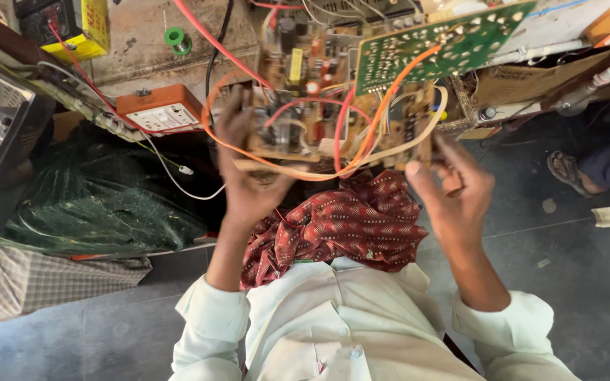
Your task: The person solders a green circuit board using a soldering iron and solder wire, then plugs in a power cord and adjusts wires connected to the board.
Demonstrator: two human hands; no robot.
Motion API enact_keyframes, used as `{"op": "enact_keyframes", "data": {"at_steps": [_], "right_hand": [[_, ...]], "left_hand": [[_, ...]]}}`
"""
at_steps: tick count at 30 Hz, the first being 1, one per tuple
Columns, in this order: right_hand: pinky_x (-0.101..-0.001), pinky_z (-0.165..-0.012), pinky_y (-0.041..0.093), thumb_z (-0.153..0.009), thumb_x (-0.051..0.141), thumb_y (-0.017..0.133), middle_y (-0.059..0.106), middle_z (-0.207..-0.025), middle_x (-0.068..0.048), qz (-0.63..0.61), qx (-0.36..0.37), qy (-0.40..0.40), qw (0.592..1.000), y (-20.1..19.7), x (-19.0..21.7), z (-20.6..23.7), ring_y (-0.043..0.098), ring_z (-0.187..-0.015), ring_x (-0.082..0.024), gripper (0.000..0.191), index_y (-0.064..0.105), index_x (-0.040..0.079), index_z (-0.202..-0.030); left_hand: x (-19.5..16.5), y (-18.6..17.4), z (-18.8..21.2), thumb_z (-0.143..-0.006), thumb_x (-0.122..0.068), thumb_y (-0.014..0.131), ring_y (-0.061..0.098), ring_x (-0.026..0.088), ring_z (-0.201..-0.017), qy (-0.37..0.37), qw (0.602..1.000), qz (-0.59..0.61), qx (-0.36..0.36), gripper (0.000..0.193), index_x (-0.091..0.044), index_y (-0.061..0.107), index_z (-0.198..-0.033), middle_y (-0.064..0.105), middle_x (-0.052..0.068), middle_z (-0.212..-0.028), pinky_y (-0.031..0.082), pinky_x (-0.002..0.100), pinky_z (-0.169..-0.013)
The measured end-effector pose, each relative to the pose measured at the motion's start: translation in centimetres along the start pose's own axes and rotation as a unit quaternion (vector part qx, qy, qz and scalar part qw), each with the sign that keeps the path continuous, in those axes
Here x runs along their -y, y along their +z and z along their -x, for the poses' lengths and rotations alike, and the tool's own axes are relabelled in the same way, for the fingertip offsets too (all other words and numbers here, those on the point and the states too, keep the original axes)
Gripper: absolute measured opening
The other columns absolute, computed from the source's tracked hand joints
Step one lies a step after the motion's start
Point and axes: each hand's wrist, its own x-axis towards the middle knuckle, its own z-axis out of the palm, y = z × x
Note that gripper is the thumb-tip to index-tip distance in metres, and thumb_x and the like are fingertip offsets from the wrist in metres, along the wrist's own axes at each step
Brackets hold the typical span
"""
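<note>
Grey concrete floor (587,282) runs under a cluttered repair desk (142,49), seen from the head camera looking down past a white shirt and a red patterned cloth (340,226) on the person's lap.

One brown circuit board (319,92) is held up just in front of the desk edge, above the cloth. The left hand (245,173) has its grip clamped on the board's near-left corner, fingers curled up behind it. The right hand (453,194) has its grip closed on the board's right edge, thumb on top. One green circuit board (446,42) hangs off the brown board's upper right, tied to it by wires.

Counted: two boards, two hands, one orange switch-and-socket box (160,113) to the left of the brown board, one green solder spool (176,39) further back, one yellow-cased meter (82,28) at the far left, one sandalled foot (566,169) of another person well to the right.

Risks, as I judge them: the looping orange wire (298,166) and red wire (213,39) could snag on the desk edge if the brown board swings, straining solder joints. The green board is not held by either hand and could tug loose or knock against the desk. Fingers pressing on the solder side could be pricked by lead ends.
</note>
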Motion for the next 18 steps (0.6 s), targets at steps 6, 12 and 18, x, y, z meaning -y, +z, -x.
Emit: {"op": "enact_keyframes", "data": {"at_steps": [6,12,18], "right_hand": [[-0.03,-0.109,0.054,-0.101,0.003,0.074,0.062,-0.144,-0.021,-0.05,0.002,-0.007,0.999,-2.5,-5.9,-4.2,0.065,-0.125,-0.018,0.053,0.054,-0.014,-0.148],[-0.0275,-0.106,0.051,-0.098,0.01,0.079,0.063,-0.14,-0.016,-0.035,0.009,0.019,0.999,-4.7,-12.2,-6.4,0.063,-0.12,-0.015,0.062,0.053,-0.012,-0.15],[-0.0253,-0.1,0.051,-0.103,0.018,0.08,0.062,-0.139,-0.012,-0.009,0.022,0.02,1.0,-5.2,-14.6,-6.4,0.062,-0.109,-0.01,0.062,0.055,-0.01,-0.152]], "left_hand": [[3.7,4.7,2.5,-0.088,-0.003,0.084,0.031,0.036,-0.161,-0.072,0.993,0.089,0.004,0.081,-0.005,0.037,-0.154,0.02,0.02,-0.169,0.041,0.044,-0.13],[6.5,5.8,2.5,-0.085,0.001,0.087,0.037,0.038,-0.157,-0.036,0.999,-0.017,0.008,0.082,-0.009,0.043,-0.152,0.032,0.018,-0.166,0.039,0.046,-0.129],[7.4,5.9,2.3,-0.088,0.004,0.083,0.039,0.038,-0.157,-0.052,0.998,-0.018,0.015,0.078,-0.008,0.042,-0.154,0.033,0.019,-0.167,0.041,0.042,-0.128]]}}
